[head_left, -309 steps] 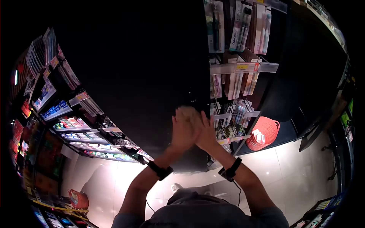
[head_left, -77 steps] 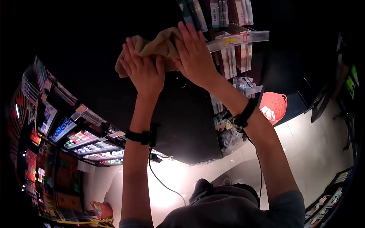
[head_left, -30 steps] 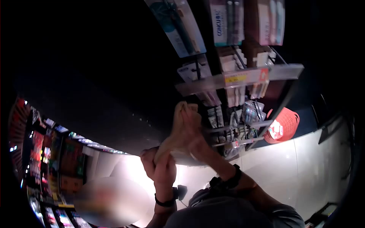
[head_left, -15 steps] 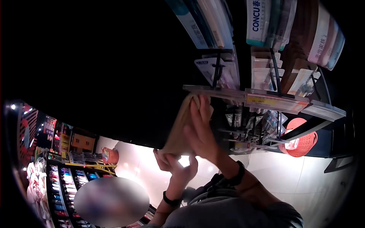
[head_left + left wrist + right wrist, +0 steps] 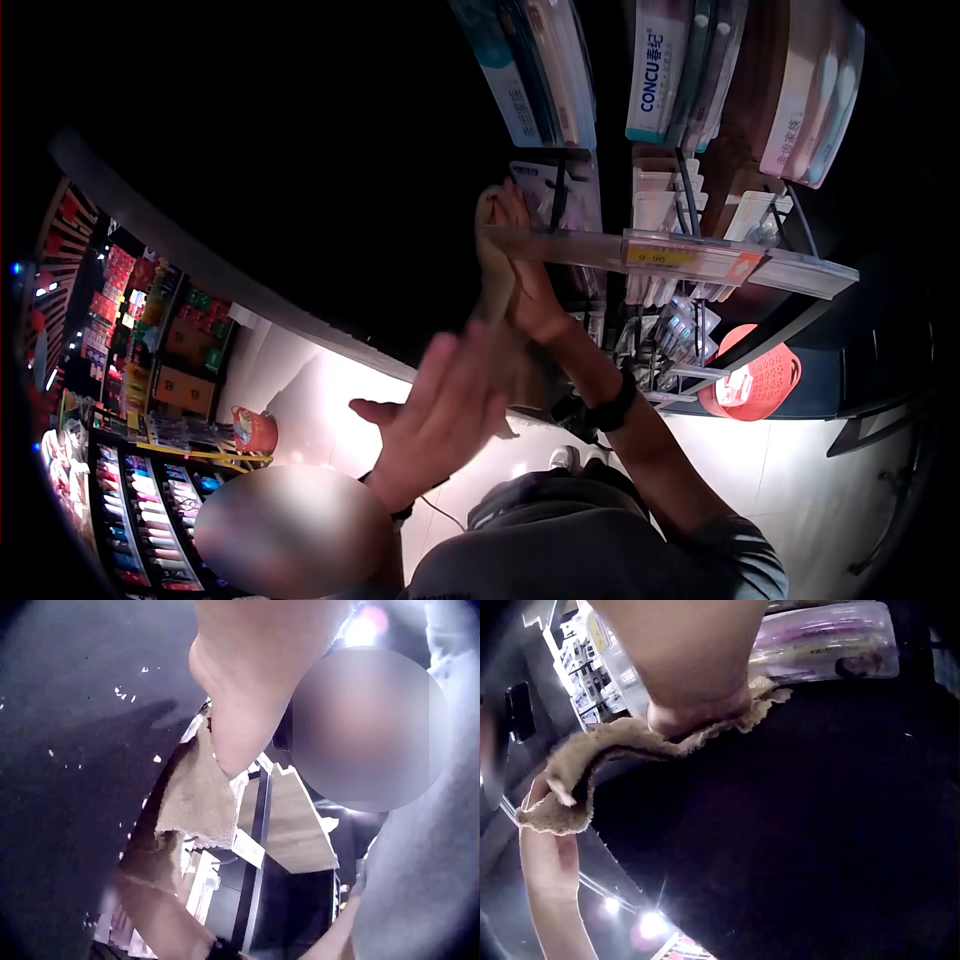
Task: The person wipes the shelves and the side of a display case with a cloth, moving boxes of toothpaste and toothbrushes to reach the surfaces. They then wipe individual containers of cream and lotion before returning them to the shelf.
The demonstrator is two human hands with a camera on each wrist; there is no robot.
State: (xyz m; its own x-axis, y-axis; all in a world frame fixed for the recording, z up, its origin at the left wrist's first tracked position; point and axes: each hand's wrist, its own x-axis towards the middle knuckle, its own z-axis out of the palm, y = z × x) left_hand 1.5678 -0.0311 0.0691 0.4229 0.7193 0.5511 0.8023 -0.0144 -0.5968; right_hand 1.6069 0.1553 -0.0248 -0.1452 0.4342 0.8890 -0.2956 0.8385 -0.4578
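A tan cloth [image 5: 492, 265] hangs lengthwise between my two hands, along the dark panel [image 5: 67, 825]. My right hand [image 5: 530, 290] lies against its upper part with straight fingers, beside the clear price rail [image 5: 600, 250]; in the right wrist view, its fingers [image 5: 697, 712] press the cloth onto the black surface. Lower down, my left hand [image 5: 430, 425] is slightly blurred, its fingers stretched toward the cloth and its thumb spread. From the left wrist, the cloth [image 5: 199, 795] drapes past the hand [image 5: 247, 697]. Left fingertips are partly hidden behind cloth in the right wrist view.
Packaged toothbrushes [image 5: 690, 75] hang on hooks right of the panel, above the projecting rail. A red basket [image 5: 760, 380] stands below at right, another basket [image 5: 255, 430] at far left. Stocked shelves [image 5: 150, 500] line the left. White flecks [image 5: 124, 694] dot the dark panel.
Over the last second, my left hand has gone from gripping the cloth's lower end to straight fingers. My right hand has moved up beside the price rail. Earlier, both hands pressed the cloth flat.
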